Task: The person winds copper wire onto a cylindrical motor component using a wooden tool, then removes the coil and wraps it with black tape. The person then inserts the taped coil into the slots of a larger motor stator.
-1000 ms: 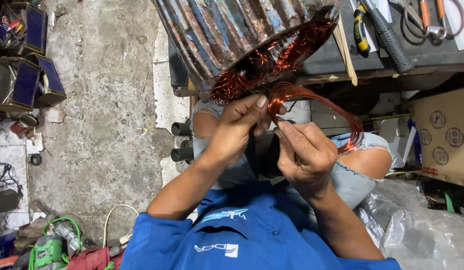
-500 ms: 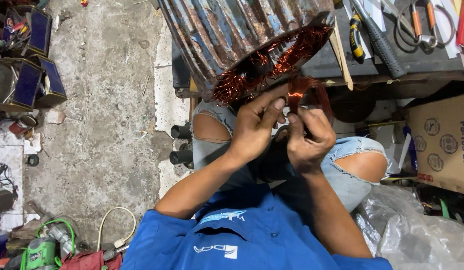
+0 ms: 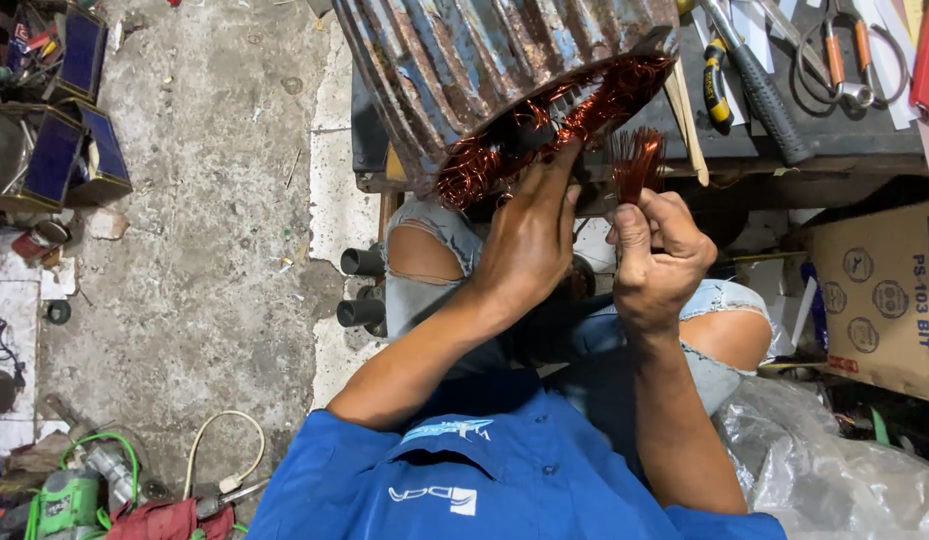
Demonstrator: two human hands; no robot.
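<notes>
Bundle of thin copper-coloured winding wire [image 3: 636,160], upper centre of the frame, pinched upright in the right hand [image 3: 662,255], fingers curled tight round its lower end, thumb pressed alongside. Strands fanning upward toward the open mouth of a rusty ribbed metal motor housing [image 3: 464,70] at top centre, packed along its rim with glossy copper coils [image 3: 544,125]. Left hand [image 3: 532,235] just beside the bundle, fingers stretched long and narrow, tips laid against the coils at the housing's edge, holding nothing that shows. Both forearms rising from blue work-shirt sleeves [image 3: 464,480] at the bottom centre; knees in torn pale jeans [image 3: 424,250] below the hands. Housing lying on a dark workbench [image 3: 864,150] at upper right, strewn with a black-handled hammer [image 3: 759,95], yellow-and-black pliers [image 3: 716,85], and metal scissors [image 3: 834,60]. Brown cardboard box [image 3: 884,300] at right; crumpled clear plastic sheet [image 3: 834,470] at lower right. Stained concrete floor [image 3: 204,200] at left, blue-sided boxes [image 3: 74,110] in the upper left corner, green power tool [image 3: 69,500] at lower left.
</notes>
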